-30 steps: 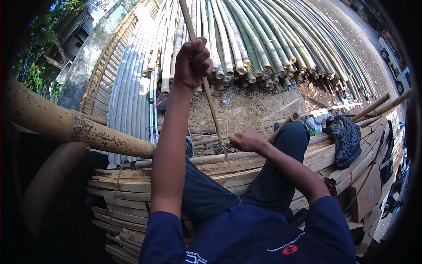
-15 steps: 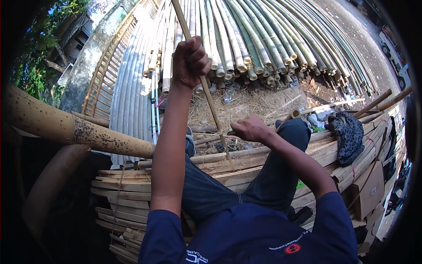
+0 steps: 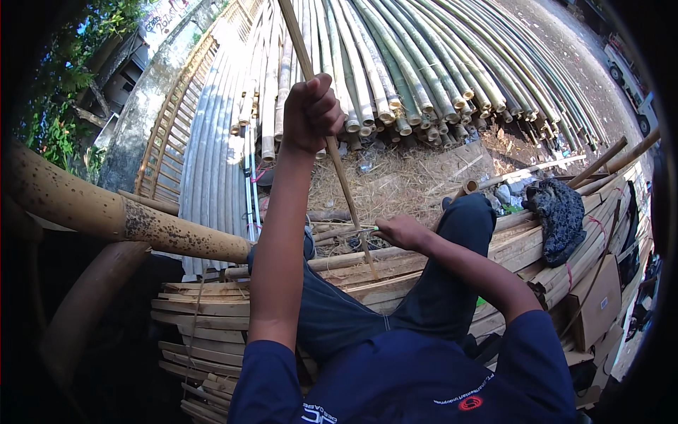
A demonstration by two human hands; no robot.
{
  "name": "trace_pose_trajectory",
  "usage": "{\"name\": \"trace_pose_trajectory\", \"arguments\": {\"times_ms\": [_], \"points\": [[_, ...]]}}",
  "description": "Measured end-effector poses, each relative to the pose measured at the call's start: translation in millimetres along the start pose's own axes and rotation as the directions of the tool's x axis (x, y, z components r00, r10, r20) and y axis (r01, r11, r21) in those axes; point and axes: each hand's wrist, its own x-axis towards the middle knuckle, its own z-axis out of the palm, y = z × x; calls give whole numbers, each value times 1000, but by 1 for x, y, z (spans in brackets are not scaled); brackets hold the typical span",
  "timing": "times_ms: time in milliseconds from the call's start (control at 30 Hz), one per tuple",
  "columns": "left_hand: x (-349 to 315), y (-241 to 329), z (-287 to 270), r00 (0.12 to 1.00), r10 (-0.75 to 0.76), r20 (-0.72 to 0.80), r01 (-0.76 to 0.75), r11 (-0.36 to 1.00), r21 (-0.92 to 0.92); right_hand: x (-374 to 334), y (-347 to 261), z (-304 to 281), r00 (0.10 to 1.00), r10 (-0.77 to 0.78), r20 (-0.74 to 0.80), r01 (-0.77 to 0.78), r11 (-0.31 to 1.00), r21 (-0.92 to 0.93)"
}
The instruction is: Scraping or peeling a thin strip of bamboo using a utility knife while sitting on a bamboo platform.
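A long, slim bamboo stick [image 3: 342,177] slants across the middle, its top leaving the view and its lower end near the split bamboo strips between my knees. My left hand [image 3: 312,113] is closed in a fist round the stick's upper part, the arm stretched out. My right hand [image 3: 404,233] is closed on a knife [image 3: 366,230], of which a thin blade and a bit of green handle show. That blade lies against or very close to the lower part of the stick; exact contact cannot be made out.
Long bamboo poles [image 3: 395,78] are stacked ahead, beyond straw-littered ground. Corrugated sheets [image 3: 212,169] and a bamboo ladder-like frame [image 3: 167,134] lie at left. A thick bamboo pole [image 3: 92,205] juts in from the left. Dark cloth [image 3: 554,219] rests on the strips [image 3: 205,300] at right.
Both hands have come nearer to me. The right hand with the knife has moved down along the stick toward its lower end. My left fist still grips the stick.
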Motion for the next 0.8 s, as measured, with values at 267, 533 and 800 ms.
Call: {"name": "trace_pose_trajectory", "arguments": {"times_ms": [267,533,800], "points": [[-5,5,-2,981,96,-167,-78,990,115,24,-10,-28,992,-2,-126,-2,1000,-32],[1,3,-5,866,228,-446,-41,920,391,8,-4,-3,937,60,344,-9,989,-147],[1,4,0,913,139,-385,38,907,419,-11,13,25,982,11,191,-12,1000,5]]}}
